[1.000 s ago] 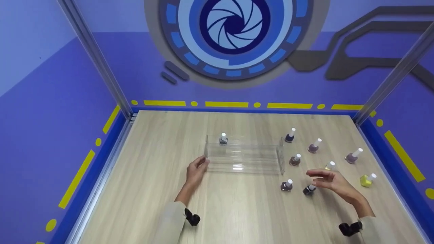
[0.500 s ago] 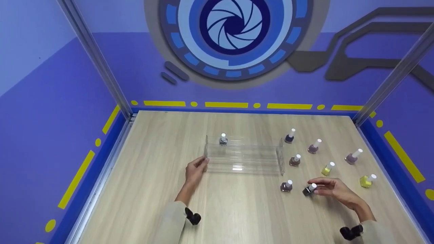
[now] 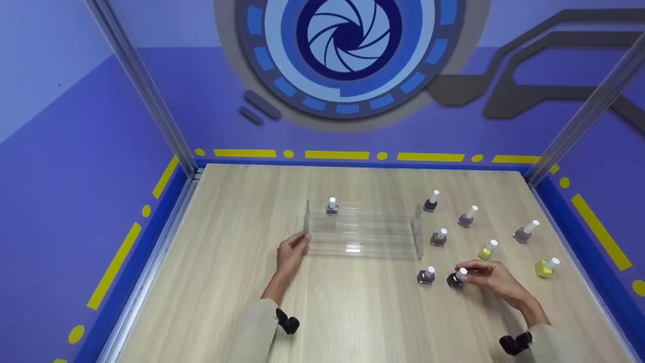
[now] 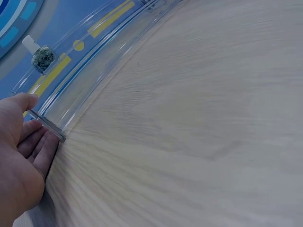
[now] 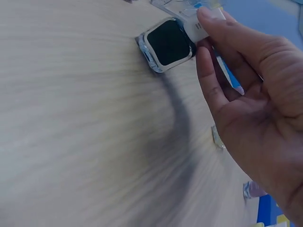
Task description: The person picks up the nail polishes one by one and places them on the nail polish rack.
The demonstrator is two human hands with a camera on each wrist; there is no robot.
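Yellow-dashed purple walls (image 3: 196, 101) border a wood-grain tabletop (image 3: 363, 307).

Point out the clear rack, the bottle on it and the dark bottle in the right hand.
Clear rack (image 3: 364, 234): head view, bare middle of its tiers.
Bottle on the rack (image 4: 43, 58): left wrist view, glass body.
Dark bottle (image 5: 169, 42): right wrist view, glass body.

Rack (image 3: 363, 233): clear plastic, stepped, upright panel at each end; gripped at left end. Long side roughly parallel to the table's (image 3: 352, 312) far edge, set in from it. Bottle (image 5: 168, 42): squarish, near-black, white cap on. Pinched by cap, tilted, toward the table's right edge; can't tell whether base touches.
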